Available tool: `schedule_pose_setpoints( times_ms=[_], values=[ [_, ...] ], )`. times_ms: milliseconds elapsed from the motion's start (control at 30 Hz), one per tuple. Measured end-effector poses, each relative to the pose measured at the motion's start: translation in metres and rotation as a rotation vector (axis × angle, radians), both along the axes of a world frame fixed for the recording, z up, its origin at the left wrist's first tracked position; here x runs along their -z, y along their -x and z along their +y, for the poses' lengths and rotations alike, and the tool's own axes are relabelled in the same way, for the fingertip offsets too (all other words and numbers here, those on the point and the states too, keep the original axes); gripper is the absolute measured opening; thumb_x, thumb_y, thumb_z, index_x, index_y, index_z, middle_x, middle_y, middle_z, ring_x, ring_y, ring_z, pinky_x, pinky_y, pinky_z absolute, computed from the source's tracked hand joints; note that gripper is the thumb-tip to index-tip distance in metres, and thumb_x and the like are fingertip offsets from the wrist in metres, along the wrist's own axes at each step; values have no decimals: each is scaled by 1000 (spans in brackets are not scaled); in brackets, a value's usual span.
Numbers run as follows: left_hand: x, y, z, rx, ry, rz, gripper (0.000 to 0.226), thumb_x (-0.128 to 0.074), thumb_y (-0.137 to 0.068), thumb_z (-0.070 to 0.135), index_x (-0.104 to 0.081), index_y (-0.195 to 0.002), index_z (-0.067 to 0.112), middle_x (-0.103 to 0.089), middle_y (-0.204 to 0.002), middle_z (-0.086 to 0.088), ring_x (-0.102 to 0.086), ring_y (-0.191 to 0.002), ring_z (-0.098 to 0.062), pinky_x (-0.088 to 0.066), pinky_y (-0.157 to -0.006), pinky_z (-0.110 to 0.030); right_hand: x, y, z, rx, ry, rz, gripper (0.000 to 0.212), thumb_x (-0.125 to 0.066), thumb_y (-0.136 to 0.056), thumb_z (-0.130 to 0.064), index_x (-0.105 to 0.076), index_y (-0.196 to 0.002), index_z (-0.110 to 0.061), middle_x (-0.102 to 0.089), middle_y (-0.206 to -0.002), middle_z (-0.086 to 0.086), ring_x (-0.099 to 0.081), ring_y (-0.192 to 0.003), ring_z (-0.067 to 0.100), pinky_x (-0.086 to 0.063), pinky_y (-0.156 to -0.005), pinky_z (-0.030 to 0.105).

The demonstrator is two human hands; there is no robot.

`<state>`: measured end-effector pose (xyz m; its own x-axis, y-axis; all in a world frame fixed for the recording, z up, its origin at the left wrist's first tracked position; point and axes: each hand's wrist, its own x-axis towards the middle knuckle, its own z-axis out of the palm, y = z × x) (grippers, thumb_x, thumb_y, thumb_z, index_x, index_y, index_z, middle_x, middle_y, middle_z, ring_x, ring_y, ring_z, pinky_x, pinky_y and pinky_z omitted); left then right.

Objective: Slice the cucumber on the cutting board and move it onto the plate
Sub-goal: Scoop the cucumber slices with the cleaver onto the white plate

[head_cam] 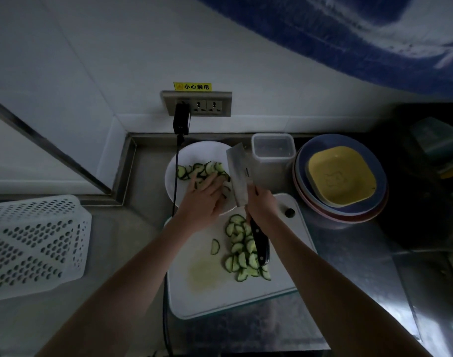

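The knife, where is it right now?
In the head view, the knife is in the right hand, blade raised over the white plate's right edge, left of the clear container.

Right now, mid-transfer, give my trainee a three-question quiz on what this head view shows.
1. True or false: every cucumber slice already lies on the round white plate.
2. Which of the hands holds the steel cleaver with the black handle?
A. the left hand
B. the right hand
C. neither
3. Fill in: the yellow square dish sits on a stack of round ____.

Key
1. False: a heap of half-moon cucumber slices remains on the white plastic cutting board.
2. B; the left hand rests on the slices on the plate.
3. plates
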<state>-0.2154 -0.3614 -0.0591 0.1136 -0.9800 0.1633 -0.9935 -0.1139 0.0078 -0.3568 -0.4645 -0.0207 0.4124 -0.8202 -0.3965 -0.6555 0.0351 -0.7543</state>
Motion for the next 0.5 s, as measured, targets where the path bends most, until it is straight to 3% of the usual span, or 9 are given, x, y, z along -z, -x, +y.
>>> schedule_pose_setpoints(
  times_ms=[67, 133, 233, 333, 400, 467, 500],
  values=[
    [-3, -9, 1, -50, 10, -6, 48, -33, -84, 34, -73, -96, 10, -65, -120, -6, -47, -126, -28, -15, -105, -53, 1, 1, -1, -15, 8, 8, 45, -31, -98, -49, -52, -74, -18, -62, -79, 18, -65, -79, 40, -55, -71, 51],
    [-7, -10, 3, -74, 16, 9, 51, -32, -86, 33, -70, -108, 8, -60, -127, -11, -50, -125, -32, -19, -106, -49, 0, 3, -1, -18, 29, 20, 46, -31, -99, -47, -56, -81, -13, -63, -79, 18, -65, -76, 38, -55, -69, 51],
    [-8, 4, 11, -66, 75, 78, 50, -34, -92, 32, -58, -126, 4, -46, -141, -15, -39, -134, -31, -20, -111, -43, -7, 14, 2, 19, 43, -2, 43, -33, -99, -47, -52, -74, -18, -58, -71, 12, -62, -68, 34, -55, -64, 51],
    [-3, 38, 35, 20, 129, 318, 53, -41, -92, 36, -46, -136, 6, -38, -146, -15, -28, -139, -27, -22, -114, -42, -13, 41, 12, 67, 52, -41, 40, -36, -100, -42, -48, -69, -19, -54, -62, 9, -55, -54, 26, -50, -52, 41],
    [6, 65, 54, 65, 172, 478, 54, -48, -91, 40, -44, -135, 8, -44, -143, -12, -33, -136, -23, -33, -110, -38, -14, 69, 30, 115, 56, -74, 41, -37, -100, -40, -48, -68, -17, -50, -53, 7, -51, -43, 22, -43, -41, 33],
    [17, 87, 68, 104, 136, 510, 62, -49, -89, 48, -42, -137, 9, -44, -143, -11, -32, -136, -22, -35, -109, -39, -8, 103, 53, 165, 33, -83, 40, -40, -100, -38, -48, -67, -16, -46, -48, 4, -47, -37, 19, -39, -37, 27],
    [21, 94, 72, 120, 73, 491, 72, -47, -88, 57, -36, -141, 10, -38, -147, -10, -27, -140, -22, -29, -112, -39, -3, 120, 66, 192, 9, -79, 40, -41, -100, -37, -48, -67, -16, -46, -47, 4, -47, -36, 19, -38, -38, 27]
  ],
)
